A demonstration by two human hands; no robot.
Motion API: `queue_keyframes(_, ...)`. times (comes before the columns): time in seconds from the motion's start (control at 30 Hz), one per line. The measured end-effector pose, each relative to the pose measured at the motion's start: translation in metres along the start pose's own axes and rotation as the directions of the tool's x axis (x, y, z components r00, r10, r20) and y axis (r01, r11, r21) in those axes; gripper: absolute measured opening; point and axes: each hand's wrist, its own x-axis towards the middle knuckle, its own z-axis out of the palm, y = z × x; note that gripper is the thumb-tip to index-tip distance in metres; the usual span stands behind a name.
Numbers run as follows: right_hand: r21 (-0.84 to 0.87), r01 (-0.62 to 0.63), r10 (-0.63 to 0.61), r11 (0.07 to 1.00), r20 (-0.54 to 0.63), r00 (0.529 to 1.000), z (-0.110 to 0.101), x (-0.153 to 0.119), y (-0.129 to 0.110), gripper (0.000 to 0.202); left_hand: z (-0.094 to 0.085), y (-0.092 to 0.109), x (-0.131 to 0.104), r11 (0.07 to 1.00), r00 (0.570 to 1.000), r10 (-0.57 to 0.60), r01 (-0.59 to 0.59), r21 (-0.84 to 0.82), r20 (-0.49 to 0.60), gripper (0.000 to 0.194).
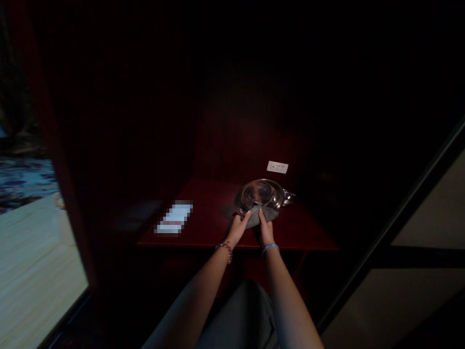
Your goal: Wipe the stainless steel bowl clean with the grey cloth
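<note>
A shiny round metal bowl (258,190) is tilted above the dark red shelf. A grey cloth (255,218) lies folded over its near rim. On the left side of that rim, my left hand (239,228) pinches the cloth and bowl, thumb on top. My right hand (266,230) grips them just to the right, its thumb also on the cloth. The fingers under the bowl are hidden.
More shiny metalware (289,198) sits behind the bowl at the right. A pixelated pale sheet (174,217) lies on the red shelf (203,235). A white socket (277,167) is on the back wall. Dark panels stand on both sides.
</note>
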Motion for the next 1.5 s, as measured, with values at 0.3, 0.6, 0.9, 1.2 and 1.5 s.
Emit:
queue_keyframes(0.3,0.029,-0.014,0.013,0.999,0.025,1.000,0.003,-0.002,-0.003,0.058,0.000,-0.006,0.004,0.999,0.999,0.003,-0.005,-0.050,-0.044,0.046)
queue_keyframes(0.6,0.035,-0.006,0.004,0.999,0.058,0.998,0.007,-0.003,-0.003,0.055,-0.009,0.002,0.005,0.996,0.952,0.076,-0.089,-0.029,-0.296,0.053)
queue_keyframes(0.9,0.035,-0.008,0.009,0.999,-0.034,0.999,0.001,0.000,0.000,0.055,-0.001,-0.008,0.003,1.000,0.997,0.001,-0.001,-0.001,0.082,0.043)
queue_keyframes(1.2,-0.004,0.009,-0.009,1.000,0.018,1.000,0.004,-0.004,-0.007,0.054,0.000,0.005,-0.001,0.998,0.998,-0.064,0.064,-0.022,0.009,0.048)
queue_keyframes(1.5,0.002,0.001,-0.001,1.000,-0.038,0.999,0.004,-0.003,-0.007,0.054,-0.003,0.004,0.003,0.997,0.985,0.019,-0.032,-0.072,-0.169,0.049)
